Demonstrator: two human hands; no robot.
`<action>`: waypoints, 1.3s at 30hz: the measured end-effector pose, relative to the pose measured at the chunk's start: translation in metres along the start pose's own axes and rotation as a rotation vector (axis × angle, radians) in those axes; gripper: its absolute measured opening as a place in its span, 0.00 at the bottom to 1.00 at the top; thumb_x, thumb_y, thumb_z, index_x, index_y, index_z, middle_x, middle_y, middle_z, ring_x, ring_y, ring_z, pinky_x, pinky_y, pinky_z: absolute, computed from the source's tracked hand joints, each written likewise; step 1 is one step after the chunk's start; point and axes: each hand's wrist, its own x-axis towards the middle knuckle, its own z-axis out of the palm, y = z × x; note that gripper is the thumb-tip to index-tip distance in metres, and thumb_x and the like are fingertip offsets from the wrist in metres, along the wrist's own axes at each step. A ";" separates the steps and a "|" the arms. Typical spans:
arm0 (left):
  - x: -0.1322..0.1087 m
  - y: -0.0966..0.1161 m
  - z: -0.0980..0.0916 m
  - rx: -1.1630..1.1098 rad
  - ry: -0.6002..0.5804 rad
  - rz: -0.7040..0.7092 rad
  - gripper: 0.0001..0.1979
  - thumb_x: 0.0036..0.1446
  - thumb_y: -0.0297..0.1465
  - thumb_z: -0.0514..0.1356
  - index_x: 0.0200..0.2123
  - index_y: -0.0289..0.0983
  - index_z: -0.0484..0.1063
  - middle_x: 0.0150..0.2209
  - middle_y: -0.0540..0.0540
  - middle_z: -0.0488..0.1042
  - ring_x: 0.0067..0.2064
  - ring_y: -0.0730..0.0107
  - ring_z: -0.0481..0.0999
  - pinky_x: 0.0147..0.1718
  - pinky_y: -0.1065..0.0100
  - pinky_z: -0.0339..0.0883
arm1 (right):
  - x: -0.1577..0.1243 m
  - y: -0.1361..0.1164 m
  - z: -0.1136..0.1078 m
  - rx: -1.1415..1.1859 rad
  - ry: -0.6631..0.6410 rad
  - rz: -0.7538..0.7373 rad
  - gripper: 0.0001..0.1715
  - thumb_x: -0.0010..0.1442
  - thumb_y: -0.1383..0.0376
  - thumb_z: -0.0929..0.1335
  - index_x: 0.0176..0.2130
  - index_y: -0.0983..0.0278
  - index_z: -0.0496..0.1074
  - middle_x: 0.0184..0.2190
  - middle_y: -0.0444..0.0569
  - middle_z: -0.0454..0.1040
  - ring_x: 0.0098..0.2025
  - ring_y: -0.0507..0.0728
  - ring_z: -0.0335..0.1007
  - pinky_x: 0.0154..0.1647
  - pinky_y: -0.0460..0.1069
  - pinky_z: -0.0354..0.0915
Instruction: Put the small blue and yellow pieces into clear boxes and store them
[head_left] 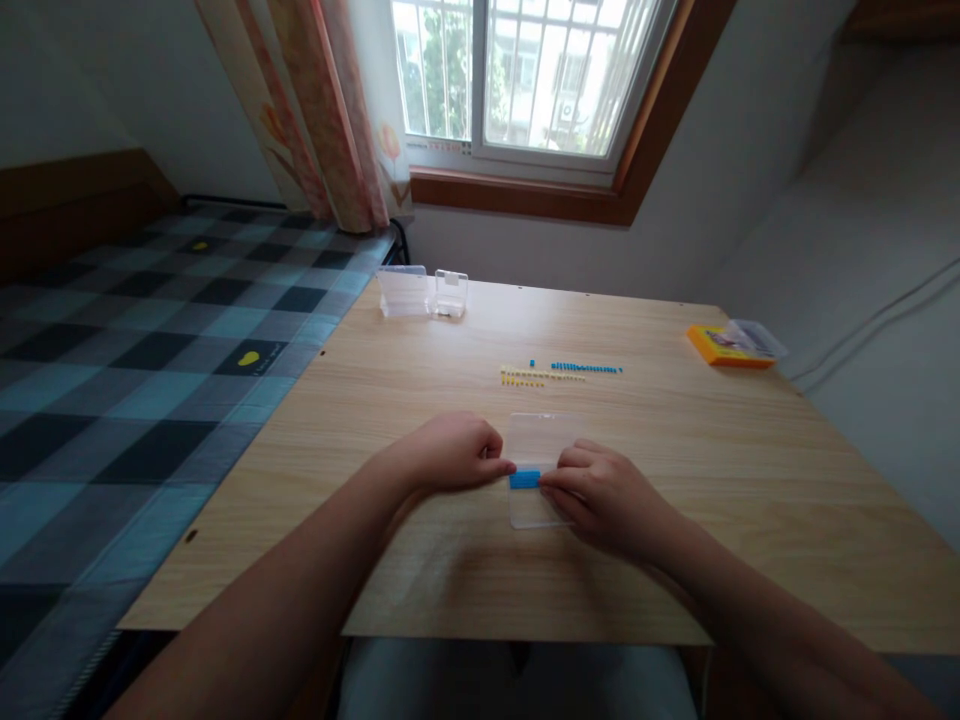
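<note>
A clear flat plastic panel (538, 438) lies on the wooden table in front of me, with a solid blue strip (524, 480) across its left part. My left hand (463, 455) is closed, fingers curled under, the tip of its thumb pressed to the strip's left end. At the right end, the bent fingers of my right hand (596, 488) pinch the strip, and that hand covers the panel's right side. Beyond the panel are rows of tiny blue pieces (586, 368), cream pieces (544, 374) and yellow pieces (521, 381). One small blue piece (532, 363) sits apart.
Two clear plastic containers, a wider one (405, 293) and a smaller one (451, 294), stand at the table's far left. An orange-yellow box (727, 347) with a clear lid is at the far right. A checked bed (187, 370) borders the table's left side.
</note>
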 end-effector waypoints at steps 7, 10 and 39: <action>0.000 0.001 0.000 0.007 -0.008 -0.010 0.19 0.63 0.45 0.57 0.28 0.39 0.79 0.27 0.46 0.77 0.27 0.67 0.68 0.27 0.66 0.53 | -0.002 -0.002 -0.004 0.078 0.205 -0.061 0.11 0.67 0.68 0.66 0.38 0.62 0.80 0.30 0.49 0.76 0.34 0.56 0.67 0.36 0.51 0.62; 0.000 0.001 0.000 0.009 0.004 -0.012 0.20 0.63 0.46 0.57 0.28 0.39 0.78 0.26 0.46 0.77 0.27 0.67 0.68 0.27 0.66 0.51 | -0.003 -0.001 -0.009 0.125 0.460 -0.082 0.09 0.66 0.68 0.68 0.39 0.61 0.80 0.29 0.48 0.76 0.32 0.56 0.68 0.35 0.53 0.64; 0.004 -0.012 0.002 -0.085 0.009 -0.043 0.26 0.66 0.49 0.50 0.27 0.38 0.77 0.26 0.44 0.77 0.27 0.67 0.68 0.27 0.65 0.53 | 0.074 0.166 0.009 -0.039 0.751 0.553 0.15 0.59 0.63 0.67 0.39 0.63 0.82 0.55 0.58 0.74 0.65 0.67 0.59 0.71 0.67 0.45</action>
